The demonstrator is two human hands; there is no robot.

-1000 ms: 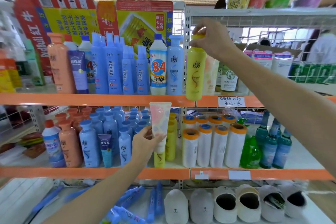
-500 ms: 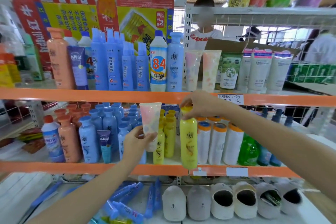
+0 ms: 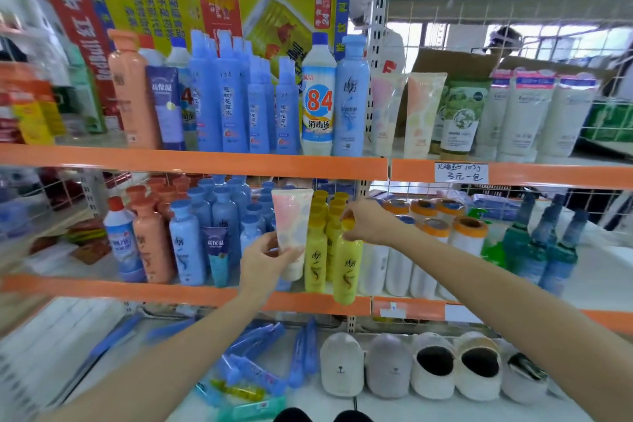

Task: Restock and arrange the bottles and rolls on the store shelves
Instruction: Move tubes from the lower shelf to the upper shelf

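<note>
Head view: right hand [image 3: 368, 223] pinches yellow bottle [image 3: 347, 267] by its cap; left hand [image 3: 265, 259] grips soft tube [image 3: 291, 226]; bottle likely rigid, slick.

Glossy yellow plastic bottle [image 3: 347, 271] beside a smooth pastel plastic tube [image 3: 291, 226]; below them, matt orange-painted metal shelf edge [image 3: 191, 161]; fuzzy cloth slippers [image 3: 433, 367].

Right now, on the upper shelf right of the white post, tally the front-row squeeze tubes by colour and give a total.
Pastel pink-and-peach plastic tubes: 2
Green plastic tube: 1
White plastic tubes with pink caps: 3
Total: 6
</note>
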